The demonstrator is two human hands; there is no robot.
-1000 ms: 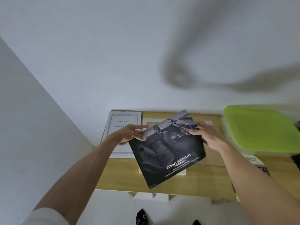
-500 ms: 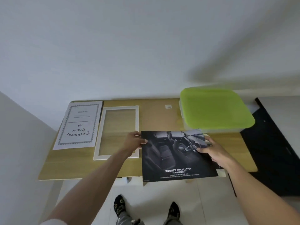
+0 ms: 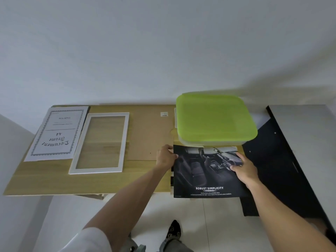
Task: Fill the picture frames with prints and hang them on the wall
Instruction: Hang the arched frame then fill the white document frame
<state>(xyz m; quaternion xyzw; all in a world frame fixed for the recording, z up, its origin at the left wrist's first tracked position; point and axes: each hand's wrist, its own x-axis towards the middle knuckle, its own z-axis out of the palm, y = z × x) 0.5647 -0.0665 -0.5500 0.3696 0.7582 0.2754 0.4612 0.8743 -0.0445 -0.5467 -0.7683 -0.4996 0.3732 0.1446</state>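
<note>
1. The dark glossy car-interior print overhangs the near edge of the light wooden table; the left hand pinches its far-left corner, and the right hand clamps its right edge, thumb on top.
2. Best keep it flat and unbent while carrying it left.
3. The empty white rectangular picture frame lies well apart, beside the brown backing board.
4. Farthest, the lime-green plastic lidded box sits just behind the print; lift clear of it.

On the counter, the insert sheet lies far left, the frame just right of it, the backing board next. The lidded box sits far right; the print lies near it, overhanging the near edge.
</note>
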